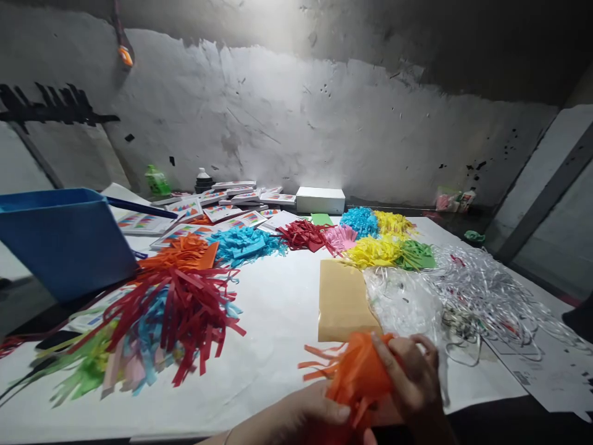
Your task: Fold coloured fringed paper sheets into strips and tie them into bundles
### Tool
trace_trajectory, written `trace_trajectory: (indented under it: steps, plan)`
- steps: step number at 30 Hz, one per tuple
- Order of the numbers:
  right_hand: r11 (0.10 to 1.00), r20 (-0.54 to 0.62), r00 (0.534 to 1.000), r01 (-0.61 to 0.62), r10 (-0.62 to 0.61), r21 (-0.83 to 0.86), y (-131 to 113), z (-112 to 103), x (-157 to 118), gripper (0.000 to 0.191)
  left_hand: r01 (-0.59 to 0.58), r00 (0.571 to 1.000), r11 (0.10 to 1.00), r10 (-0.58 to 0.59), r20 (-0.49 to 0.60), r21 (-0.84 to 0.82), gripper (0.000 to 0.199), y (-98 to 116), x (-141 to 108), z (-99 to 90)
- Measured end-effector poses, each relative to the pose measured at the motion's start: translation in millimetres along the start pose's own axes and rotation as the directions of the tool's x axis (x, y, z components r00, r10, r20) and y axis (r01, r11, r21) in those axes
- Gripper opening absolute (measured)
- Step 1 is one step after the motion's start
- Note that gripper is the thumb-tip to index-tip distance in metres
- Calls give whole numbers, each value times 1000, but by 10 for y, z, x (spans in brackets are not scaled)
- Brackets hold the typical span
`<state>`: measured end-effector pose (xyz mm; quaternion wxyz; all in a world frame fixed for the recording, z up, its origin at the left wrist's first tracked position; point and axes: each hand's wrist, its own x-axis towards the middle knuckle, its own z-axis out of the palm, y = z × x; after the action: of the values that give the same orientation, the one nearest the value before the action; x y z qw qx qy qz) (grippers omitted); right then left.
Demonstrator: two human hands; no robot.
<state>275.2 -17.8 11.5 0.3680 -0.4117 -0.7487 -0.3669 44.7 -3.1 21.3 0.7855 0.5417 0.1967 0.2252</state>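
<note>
Near the table's front edge, a bundle of orange fringed paper (359, 371) is held between both hands. My left hand (308, 411) grips it from the lower left, thumb across the paper. My right hand (412, 371) has its fingers closed on the bundle's right side, slightly blurred. Loose orange strips stick out toward the left. Just behind the bundle lies a flat brown paper envelope (347, 300), with crumpled clear plastic (405, 303) beside it on the right.
Fringed red strips (185, 309) lie at left beside a blue bin (69, 241). Yellow (377, 250) and blue (359, 221) fringe bundles sit behind the envelope. White strings (491, 290) spread at right. Stacked packets (241, 198) and a white box (320, 201) stand along the back.
</note>
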Motion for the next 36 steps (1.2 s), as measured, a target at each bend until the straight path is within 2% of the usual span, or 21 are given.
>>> trace_trajectory:
  steps: [2,4,5,7,10,11,13,15,16,17,18,19,20,21,22,24,26,29,32,34,36]
  plan:
    - [985,-27,1000,8,-13,-169,305,-211,-5,40,118,992,972,-106,72,-201,33,24,98,-1]
    - [954,-48,997,-78,67,-291,500,-424,-7,40,196,979,916,-165,116,-350,35,71,154,-37]
    - [943,-56,994,-111,98,-313,529,-498,-9,43,194,981,910,-167,104,-366,36,106,160,-79]
    - [954,-22,992,-126,125,-273,439,-524,-24,53,123,992,952,-124,13,-279,36,202,118,-223]
    - [995,144,989,-4,18,-97,22,-231,-111,52,62,976,997,-71,-204,-50,35,394,-102,-571]
    - [997,199,979,48,-36,-53,-151,-77,-159,47,79,956,996,-67,-284,32,33,459,-216,-710]
    - [996,221,971,82,-89,44,-490,231,-268,44,165,900,963,-58,-432,214,32,564,-477,-991]
    - [989,253,962,71,-103,133,-769,463,-362,46,239,831,855,65,-553,460,35,606,-738,-1230]
    - [986,267,959,52,-94,158,-875,538,-393,47,252,786,758,202,-584,602,37,595,-847,-1315]
    - [985,280,957,27,-75,169,-958,586,-412,47,261,730,626,370,-575,735,38,560,-932,-1366]
    - [986,288,956,0,-50,169,-1018,612,-419,48,269,674,473,530,-515,839,39,503,-986,-1379]
    - [986,296,955,-24,-26,165,-1060,622,-415,48,264,640,320,648,-414,910,39,425,-1007,-1353]
    - [986,301,953,-43,-8,161,-1087,620,-404,48,236,640,185,709,-296,954,40,329,-994,-1292]
    - [986,304,953,-51,0,162,-1101,612,-388,47,185,677,76,713,-183,980,40,222,-950,-1203]
    - [985,307,952,-50,-4,165,-1105,603,-371,46,93,739,0,670,-69,996,40,108,-881,-1097]
    - [984,317,948,-25,-32,177,-1081,584,-349,41,-65,851,-81,516,97,995,35,-109,-707,-885]
    - [984,337,939,7,-66,175,-998,561,-368,37,-113,902,-84,410,138,990,23,-274,-544,-739]
    - [994,383,919,62,-93,93,-748,461,-520,38,-92,917,-37,386,99,995,12,-385,-419,-695]
    - [998,422,905,67,-58,-6,-435,217,-785,46,-104,897,-19,430,102,994,22,-384,-431,-749]
    - [999,442,896,-46,52,-25,-269,5,-942,47,-116,886,-37,448,120,993,30,-367,-470,-780]
    - [965,405,876,-254,261,-73,-149,-175,-1014,38,-122,875,-76,463,143,990,32,-357,-505,-802]
